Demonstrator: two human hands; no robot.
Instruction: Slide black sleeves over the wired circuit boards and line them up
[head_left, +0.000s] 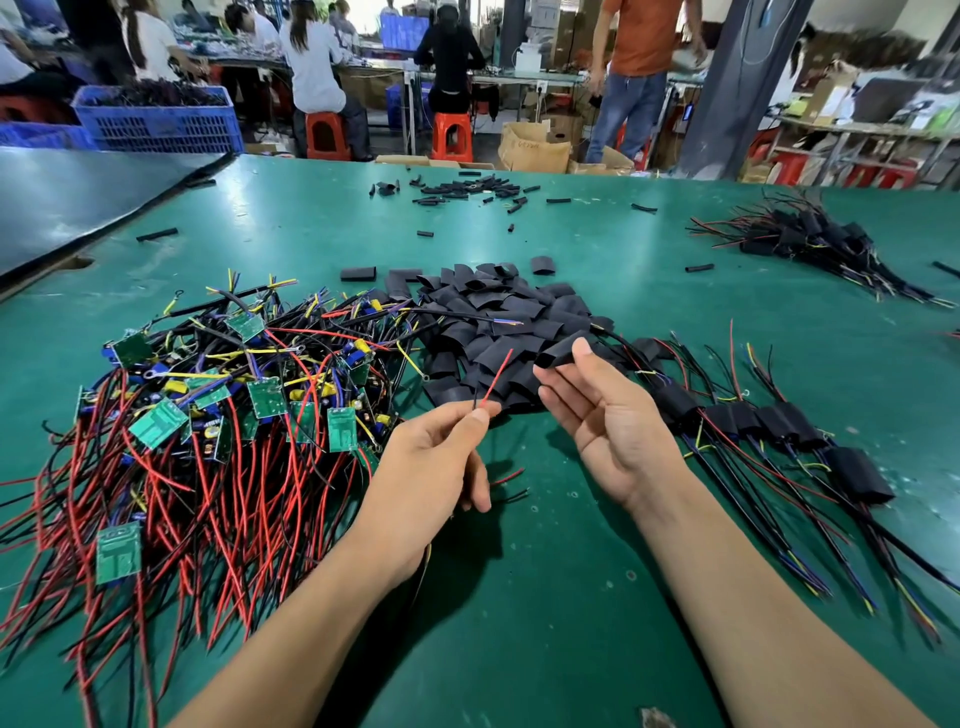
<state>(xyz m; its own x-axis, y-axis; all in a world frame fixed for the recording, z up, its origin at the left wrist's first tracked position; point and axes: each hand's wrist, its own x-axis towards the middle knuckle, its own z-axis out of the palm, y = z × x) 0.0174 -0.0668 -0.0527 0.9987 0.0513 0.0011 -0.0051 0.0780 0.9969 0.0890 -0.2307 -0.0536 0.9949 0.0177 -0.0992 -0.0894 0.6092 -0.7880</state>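
Observation:
My left hand (431, 457) pinches the red and black wires (497, 375) of a circuit board; the board itself is hidden in my palm. My right hand (597, 415) holds one black sleeve (558, 353) between thumb and fingertips, its mouth facing the wire tips a short way off. A heap of green wired boards (208, 405) lies to the left. Loose black sleeves (498, 322) are piled in the middle, behind my hands. Sleeved boards (769, 421) lie in a row at the right, wires trailing toward me.
The green table (519, 597) carries a second bundle of sleeved boards (810, 239) at the far right and small tube offcuts (467, 189) at the back. A dark panel (78, 202) overlaps the left edge. People sit and stand at benches beyond.

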